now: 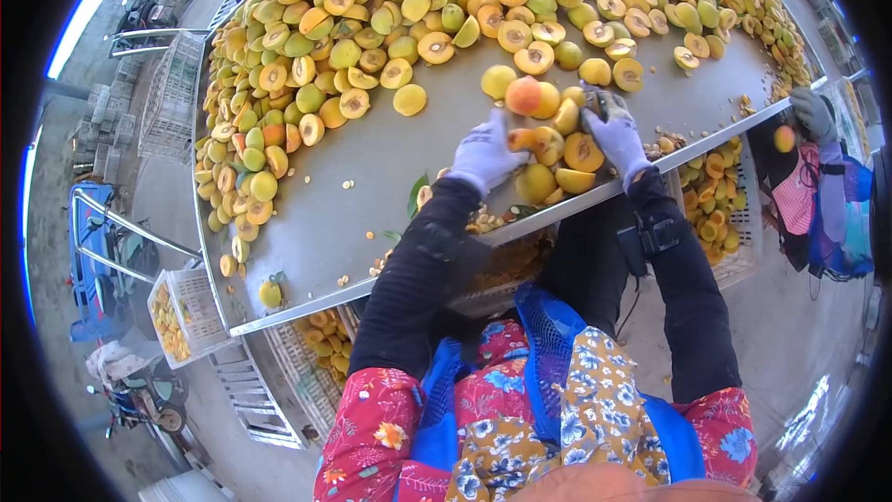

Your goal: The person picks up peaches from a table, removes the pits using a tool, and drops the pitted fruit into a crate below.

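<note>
Small heap (548,144) of yellow fruit at the near edge of the desk (372,177), whole ones and halves mixed, wedged between two gloved hands. Left hand (483,156) laid back-up against the heap's left side, fingertips touching an orange piece (522,138); grip hidden under the glove's back, so cannot tell whether closed on the piece or merely resting there. Right hand (615,138) against the heap's right side, grip curled tight round a dark tool (595,100), too small and too covered to name further. Just beyond the heap, a reddish fruit (523,94).

Farther out, over the far and left parts of the desk, a big pile (372,28) of cut halves and greenish whole fruit, cut off by the frame's top. Loose pits (483,218) along the near rim, partly behind the left sleeve.

Below the desk at right, a crate (734,251) of halves, mostly hidden by the right arm and the desk edge; at left, a second crate (200,302), only partly in sight.

At far right, a co-worker's gloved hand (814,113), with a round fruit (785,138) just below it; hold unclear.
</note>
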{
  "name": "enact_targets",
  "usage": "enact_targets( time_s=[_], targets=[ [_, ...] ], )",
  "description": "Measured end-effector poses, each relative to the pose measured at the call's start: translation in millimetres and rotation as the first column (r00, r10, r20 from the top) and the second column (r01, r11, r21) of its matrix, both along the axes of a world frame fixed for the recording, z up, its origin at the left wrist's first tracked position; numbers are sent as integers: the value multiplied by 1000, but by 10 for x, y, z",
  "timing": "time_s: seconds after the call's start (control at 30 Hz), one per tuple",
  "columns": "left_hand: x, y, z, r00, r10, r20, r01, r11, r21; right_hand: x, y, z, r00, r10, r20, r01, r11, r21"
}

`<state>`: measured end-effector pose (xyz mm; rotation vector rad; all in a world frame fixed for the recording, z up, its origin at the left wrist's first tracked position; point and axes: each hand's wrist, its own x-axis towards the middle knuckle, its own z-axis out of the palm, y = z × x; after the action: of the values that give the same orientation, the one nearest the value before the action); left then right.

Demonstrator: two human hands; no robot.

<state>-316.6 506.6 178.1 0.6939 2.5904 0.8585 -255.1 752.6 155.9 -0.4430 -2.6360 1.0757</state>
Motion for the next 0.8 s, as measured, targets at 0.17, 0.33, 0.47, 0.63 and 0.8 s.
enact_targets(
  time_s=[0.17, 0.33, 0.47, 0.63, 0.8],
  targets=[
    [478, -1183, 258, 713, 201, 671, -600, 670, 437, -55, -856, 30, 950, 295, -99, -296, 955, 9],
    [1053, -1625, 385, 527, 28, 849, -803, 343, 487, 510, -1622, 684, 875, 458, -157, -418, 878, 232],
    [1339, -1592, 346, 508, -5, 861, -844, 197, 499, 1048, -2034, 854, 753, 656, -50, -634, 744, 212],
    [1609, -1595, 313, 593, 61, 803, -788, 250, 563, 1255, -2227, 888, 719, 674, 169, -690, 663, 289],
    [1763, -1583, 355, 846, 328, 421, -533, 535, 656, 1333, -2289, 874, 696, 676, 242, -717, 634, 291]
  ],
)
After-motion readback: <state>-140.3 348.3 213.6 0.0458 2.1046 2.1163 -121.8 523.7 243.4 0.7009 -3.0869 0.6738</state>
